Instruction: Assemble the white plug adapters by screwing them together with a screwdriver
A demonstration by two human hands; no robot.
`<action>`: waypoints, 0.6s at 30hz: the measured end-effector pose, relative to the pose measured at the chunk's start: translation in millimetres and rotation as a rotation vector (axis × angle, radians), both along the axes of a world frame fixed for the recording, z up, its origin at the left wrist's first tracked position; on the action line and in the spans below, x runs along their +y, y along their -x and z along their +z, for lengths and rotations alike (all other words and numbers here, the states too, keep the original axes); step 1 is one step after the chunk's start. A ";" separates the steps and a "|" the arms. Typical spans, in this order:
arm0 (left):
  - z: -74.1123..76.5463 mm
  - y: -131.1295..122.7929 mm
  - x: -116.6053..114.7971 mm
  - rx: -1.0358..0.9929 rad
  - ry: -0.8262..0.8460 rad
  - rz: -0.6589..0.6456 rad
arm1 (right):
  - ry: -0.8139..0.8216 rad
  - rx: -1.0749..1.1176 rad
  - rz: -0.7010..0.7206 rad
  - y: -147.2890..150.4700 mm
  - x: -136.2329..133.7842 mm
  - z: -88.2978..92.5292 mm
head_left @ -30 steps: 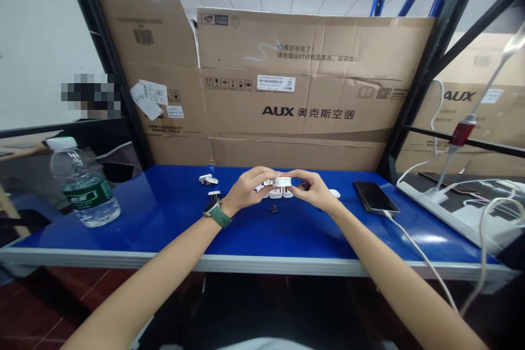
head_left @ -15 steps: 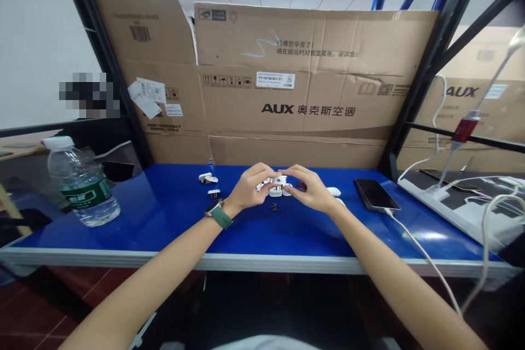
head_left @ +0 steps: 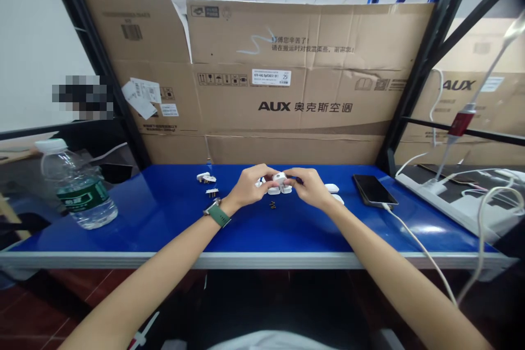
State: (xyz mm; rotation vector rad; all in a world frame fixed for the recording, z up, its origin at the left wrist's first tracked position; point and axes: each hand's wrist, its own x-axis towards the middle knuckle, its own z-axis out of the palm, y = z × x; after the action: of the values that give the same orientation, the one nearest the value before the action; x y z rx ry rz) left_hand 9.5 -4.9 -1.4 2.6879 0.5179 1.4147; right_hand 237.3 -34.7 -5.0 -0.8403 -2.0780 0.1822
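Observation:
Both my hands meet over the middle of the blue table point(head_left: 164, 224). My left hand point(head_left: 248, 186), with a green watch on its wrist, pinches a small white plug part point(head_left: 279, 179) with curled fingers. My right hand point(head_left: 308, 186) is closed on the same white part from the right, with something small and dark at its fingertips. More white plug pieces point(head_left: 279, 190) lie just under the hands. Small dark screws point(head_left: 272, 206) lie on the table in front of them.
Two white plug pieces with prongs point(head_left: 206, 179) lie left of the hands, two white caps point(head_left: 333, 190) to the right. A phone point(head_left: 374, 190) with a white cable lies at right. A water bottle point(head_left: 74, 186) stands far left. Cardboard boxes point(head_left: 295, 76) wall the back; a power strip point(head_left: 459, 202) lies at right.
The hands have drawn closer together around the white part, and the part now sits tilted between the fingertips. The view has shifted slightly left.

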 end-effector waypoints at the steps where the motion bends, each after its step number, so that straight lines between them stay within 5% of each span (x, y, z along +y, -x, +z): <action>1: 1.0 1.3 0.3 0.020 0.046 -0.015 | 0.036 -0.008 0.013 -0.4 0.7 1.4; 6: 8.6 10.2 -0.6 0.224 0.285 -0.147 | 0.298 -0.022 0.111 -1.2 0.7 2.7; 13: 7.9 18.4 8.3 0.414 0.606 -0.333 | 0.973 0.029 0.335 -3.3 -7.0 0.0; 15: 7.2 18.8 8.0 0.490 0.740 -0.373 | 1.025 -0.051 0.343 -2.5 -7.9 0.6; 18: 9.5 20.6 5.0 0.650 0.891 -0.396 | 0.852 -0.201 0.273 -0.1 -7.2 1.7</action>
State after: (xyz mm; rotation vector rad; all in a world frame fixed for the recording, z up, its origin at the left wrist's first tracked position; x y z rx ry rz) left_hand -11.1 0.1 8.2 2.2143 0.4484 0.0964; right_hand 237.4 -41.9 -3.3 -1.0775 -2.2985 1.2369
